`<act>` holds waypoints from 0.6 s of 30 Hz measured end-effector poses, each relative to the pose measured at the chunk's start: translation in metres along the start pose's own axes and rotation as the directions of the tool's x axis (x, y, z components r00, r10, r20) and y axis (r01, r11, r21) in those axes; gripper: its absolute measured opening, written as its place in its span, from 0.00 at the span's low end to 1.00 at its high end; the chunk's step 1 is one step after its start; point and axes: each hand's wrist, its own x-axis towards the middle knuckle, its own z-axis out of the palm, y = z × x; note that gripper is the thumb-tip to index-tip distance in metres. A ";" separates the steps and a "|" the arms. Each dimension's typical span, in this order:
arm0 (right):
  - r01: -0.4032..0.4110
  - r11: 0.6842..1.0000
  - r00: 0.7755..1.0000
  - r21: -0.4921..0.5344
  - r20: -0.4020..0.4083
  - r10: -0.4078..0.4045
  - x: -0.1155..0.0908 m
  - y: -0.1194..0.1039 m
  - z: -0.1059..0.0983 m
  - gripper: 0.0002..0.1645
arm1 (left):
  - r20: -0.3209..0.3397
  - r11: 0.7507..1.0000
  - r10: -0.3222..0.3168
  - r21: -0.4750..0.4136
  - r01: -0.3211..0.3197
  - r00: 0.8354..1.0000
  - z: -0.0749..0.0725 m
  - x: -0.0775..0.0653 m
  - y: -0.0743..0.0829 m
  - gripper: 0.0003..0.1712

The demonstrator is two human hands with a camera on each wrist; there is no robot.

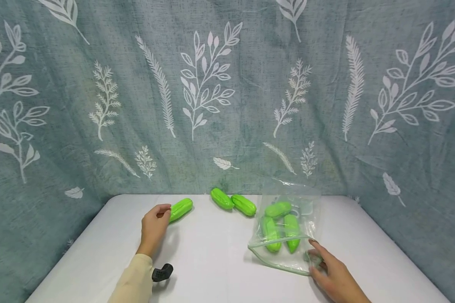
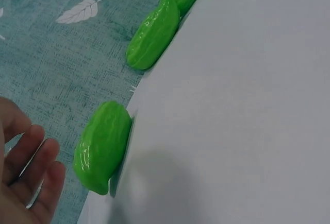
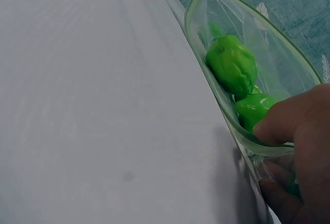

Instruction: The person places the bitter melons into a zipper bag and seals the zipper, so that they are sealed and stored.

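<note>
A glossy green toy cucumber (image 1: 181, 209) lies at the back left of the table. My left hand (image 1: 154, 227) hovers beside its near end; the left wrist view has the loosely bent fingers (image 2: 45, 175) apart from this cucumber (image 2: 103, 147), with nothing in them. On the right, a clear zip bag (image 1: 282, 269) with a pale green rim lies with its mouth towards me. Several similar cucumbers (image 3: 232, 64) are inside it. My right hand (image 1: 331, 273) grips the right corner of the mouth, thumb over the rim, other fingers partly hidden behind the plastic.
Two more green cucumbers, one at the back middle (image 1: 221, 198) and one touching it (image 1: 244, 205), lie near the far edge of the white table (image 1: 212, 261). A grey-green leaf-patterned curtain (image 1: 250, 105) hangs behind. A black device (image 1: 162, 272) sticks out from the left sleeve.
</note>
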 end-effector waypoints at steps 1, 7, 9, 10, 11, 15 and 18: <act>0.001 1.000 1.000 0.003 -0.002 -0.001 0.000 0.000 0.001 0.41 | -0.010 1.000 -0.012 -0.005 0.012 1.000 0.000 0.001 -0.001 0.15; -0.007 1.000 1.000 -0.002 -0.001 0.007 -0.001 0.000 0.001 0.41 | -0.054 0.996 -0.078 -0.036 0.077 0.995 0.001 0.007 -0.009 0.15; -0.013 1.000 1.000 -0.004 0.011 0.013 0.000 0.000 0.000 0.41 | -0.070 0.995 -0.094 -0.050 0.091 0.993 0.002 0.009 -0.013 0.15; -0.015 1.000 1.000 -0.005 0.015 0.015 0.000 0.001 0.000 0.41 | -0.076 0.993 -0.105 -0.059 0.100 0.992 0.002 0.010 -0.015 0.15; -0.016 1.000 1.000 -0.008 0.018 0.016 0.000 0.001 0.000 0.41 | -0.079 0.991 -0.118 -0.069 0.112 0.990 0.003 0.010 -0.017 0.15; -0.025 1.000 0.999 -0.016 0.028 0.025 0.000 0.001 0.000 0.41 | -0.060 0.983 -0.168 -0.083 0.163 0.984 0.005 0.012 -0.027 0.16; -0.033 0.999 0.999 -0.011 0.032 0.033 0.001 0.000 0.000 0.41 | -0.046 0.974 -0.209 -0.095 0.204 0.977 0.006 0.014 -0.033 0.18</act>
